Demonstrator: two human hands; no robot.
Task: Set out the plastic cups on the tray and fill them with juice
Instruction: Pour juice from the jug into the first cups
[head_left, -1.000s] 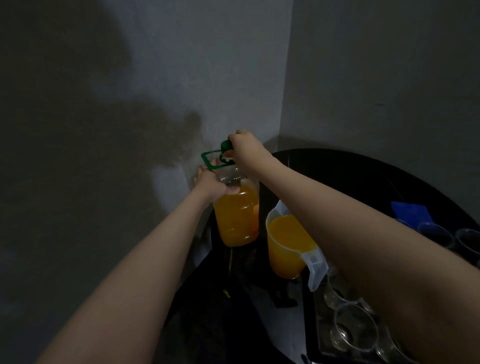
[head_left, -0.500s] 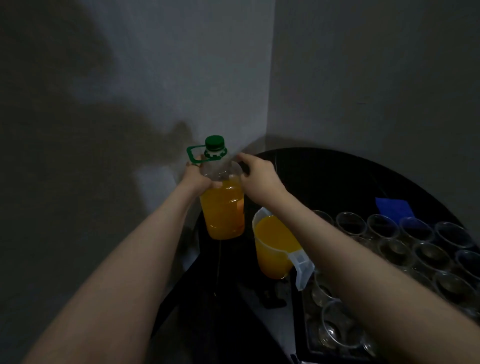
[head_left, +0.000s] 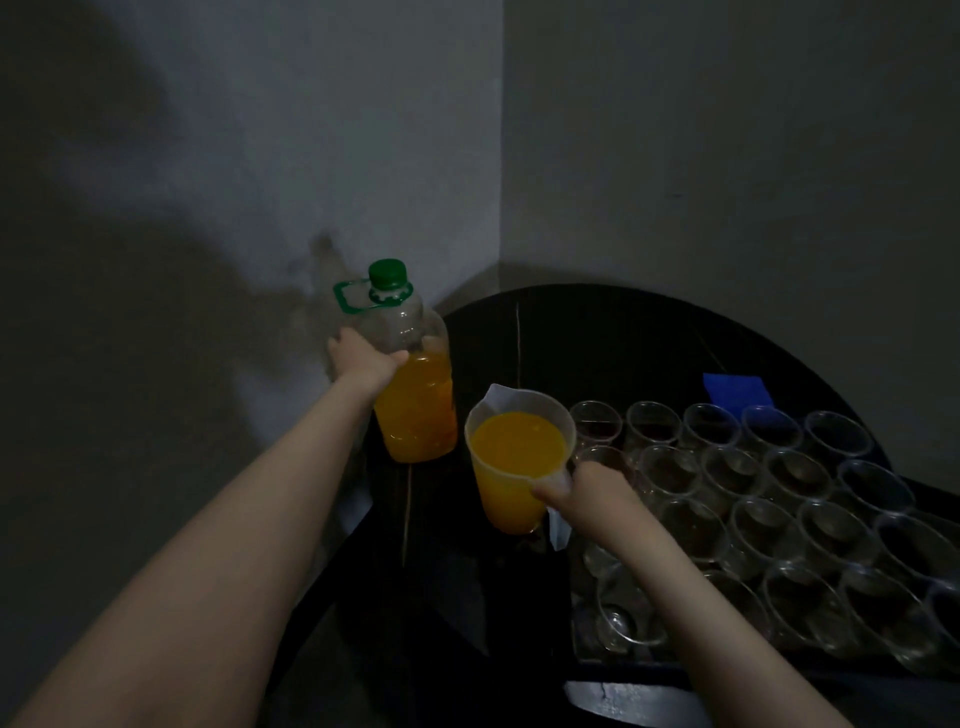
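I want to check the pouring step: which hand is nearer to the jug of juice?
Right. The right hand grips the jug at its handle; the left hand is apart, holding the bottle.

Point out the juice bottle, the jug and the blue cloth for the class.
juice bottle (head_left: 415, 410), head view, on its juice-filled lower body
jug (head_left: 506, 491), head view, on its front wall
blue cloth (head_left: 736, 389), head view, on its middle

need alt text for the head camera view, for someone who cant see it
A person's right hand grips the handle of a jug full of orange juice, while the left hand holds a capped, part-full juice bottle on a dark round table. Rows of empty clear plastic cups stand to the right.
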